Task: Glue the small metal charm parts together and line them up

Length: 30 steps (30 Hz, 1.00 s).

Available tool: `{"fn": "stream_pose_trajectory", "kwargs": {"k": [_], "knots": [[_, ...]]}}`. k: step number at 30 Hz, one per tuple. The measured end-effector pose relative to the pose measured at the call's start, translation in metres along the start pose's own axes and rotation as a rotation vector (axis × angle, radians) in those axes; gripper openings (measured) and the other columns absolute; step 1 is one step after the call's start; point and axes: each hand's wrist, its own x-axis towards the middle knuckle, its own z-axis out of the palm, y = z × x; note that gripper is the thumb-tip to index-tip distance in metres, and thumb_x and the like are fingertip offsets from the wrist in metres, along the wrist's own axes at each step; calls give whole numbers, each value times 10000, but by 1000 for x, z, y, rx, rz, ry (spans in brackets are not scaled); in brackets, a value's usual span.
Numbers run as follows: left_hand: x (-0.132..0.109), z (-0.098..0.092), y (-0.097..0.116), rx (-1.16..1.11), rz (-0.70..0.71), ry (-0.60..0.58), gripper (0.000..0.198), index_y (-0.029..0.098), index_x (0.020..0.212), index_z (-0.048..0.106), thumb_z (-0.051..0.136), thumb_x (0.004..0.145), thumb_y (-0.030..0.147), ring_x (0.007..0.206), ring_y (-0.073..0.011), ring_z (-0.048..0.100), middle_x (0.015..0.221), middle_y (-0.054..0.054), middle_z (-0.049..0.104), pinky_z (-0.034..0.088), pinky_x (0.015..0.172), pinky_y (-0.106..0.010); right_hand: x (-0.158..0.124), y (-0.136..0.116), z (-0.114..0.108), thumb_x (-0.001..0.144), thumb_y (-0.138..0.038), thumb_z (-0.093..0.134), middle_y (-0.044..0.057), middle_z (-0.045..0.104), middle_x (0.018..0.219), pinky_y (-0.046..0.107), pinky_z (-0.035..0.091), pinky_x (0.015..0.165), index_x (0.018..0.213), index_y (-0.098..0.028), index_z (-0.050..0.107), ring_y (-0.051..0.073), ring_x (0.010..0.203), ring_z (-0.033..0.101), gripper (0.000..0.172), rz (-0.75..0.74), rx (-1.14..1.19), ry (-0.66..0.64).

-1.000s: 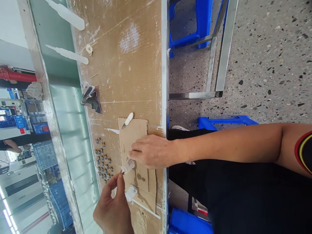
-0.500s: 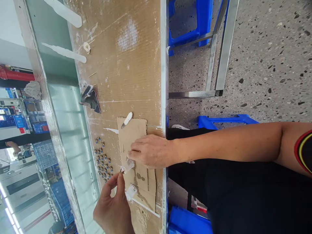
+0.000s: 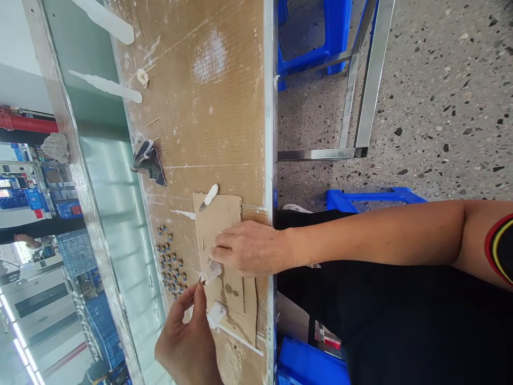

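My left hand (image 3: 188, 331) pinches a tiny dark-tipped piece (image 3: 202, 281) between thumb and forefinger; its kind is too small to make out. That piece is at the end of a small clear plastic container (image 3: 215, 269). My right hand (image 3: 250, 248) lies back-up over the cardboard sheet (image 3: 230, 208), its curled fingertips on the container. A thin dark tip shows between two of its fingers. Near my left hand is a second clear plastic piece (image 3: 217, 314). Several small blue-and-metal parts (image 3: 171, 262) stand grouped beyond the cardboard.
A white-handled knife (image 3: 209, 197) lies at the cardboard's edge, a thin stick (image 3: 202, 242) on the cardboard. A torn dark wrapper (image 3: 149, 163) and a roll of tape (image 3: 142, 78) lie farther along the table. The metal table edge (image 3: 270, 128) runs before my body, with blue stools (image 3: 336, 37) beyond.
Both hands hold nearly the same positions and grips. The view has shifted very slightly. In the background, another person's hand has moved a little.
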Motion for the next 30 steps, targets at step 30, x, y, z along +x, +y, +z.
{"fn": "stream_pose_trajectory", "kwargs": {"k": [30], "knots": [[-83, -5, -127, -1055, -550, 304, 298, 169, 697, 671, 843, 515, 329, 652, -77, 612, 682, 28, 671, 517, 723, -202, -9, 2, 21, 913, -150, 410, 39, 630, 776, 229, 402, 595, 961, -136, 647, 113, 677, 553, 242, -79, -95, 346]]}}
